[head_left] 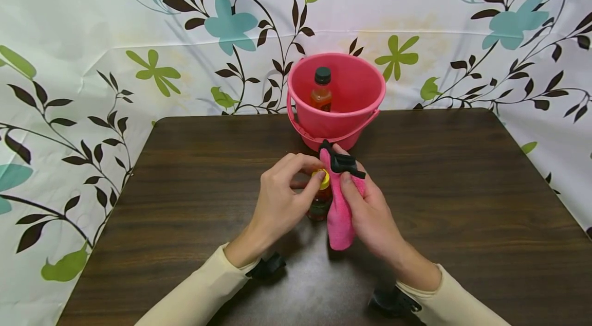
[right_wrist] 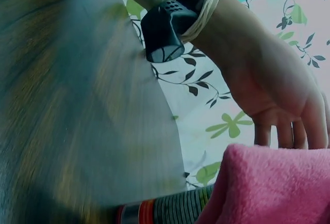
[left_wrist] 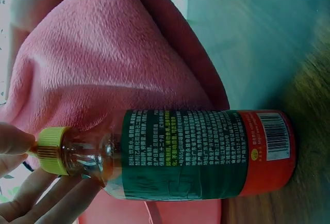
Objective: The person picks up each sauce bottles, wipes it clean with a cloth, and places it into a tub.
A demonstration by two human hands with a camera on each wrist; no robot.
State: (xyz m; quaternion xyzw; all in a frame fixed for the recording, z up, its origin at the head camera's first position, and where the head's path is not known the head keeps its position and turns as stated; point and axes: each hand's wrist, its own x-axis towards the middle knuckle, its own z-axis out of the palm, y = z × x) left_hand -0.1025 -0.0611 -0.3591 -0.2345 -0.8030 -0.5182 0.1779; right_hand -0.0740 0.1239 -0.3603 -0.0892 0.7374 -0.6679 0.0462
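Observation:
A bottle (left_wrist: 185, 154) with a yellow cap (left_wrist: 53, 150) and a green and red label stands upright on the table. My left hand (head_left: 284, 187) pinches the top of that cap between thumb and fingertips, the other fingers close by the bottle's neck. Just right of the bottle, my right hand (head_left: 370, 202) holds a pink fluffy cloth (head_left: 340, 225) that hangs down, with a black plastic clip-like piece (head_left: 343, 162) at its upper end under the thumb. In the left wrist view the cloth spreads right behind the bottle; in the right wrist view it hides most of the bottle.
Behind the hands a pink bucket (head_left: 336, 116) stands near the dark wooden table's (head_left: 208, 161) back edge, its handle lowered to the front. Inside it is another bottle (head_left: 322, 90) with a dark cap. A leaf-patterned curtain (head_left: 259, 69) hangs behind the table.

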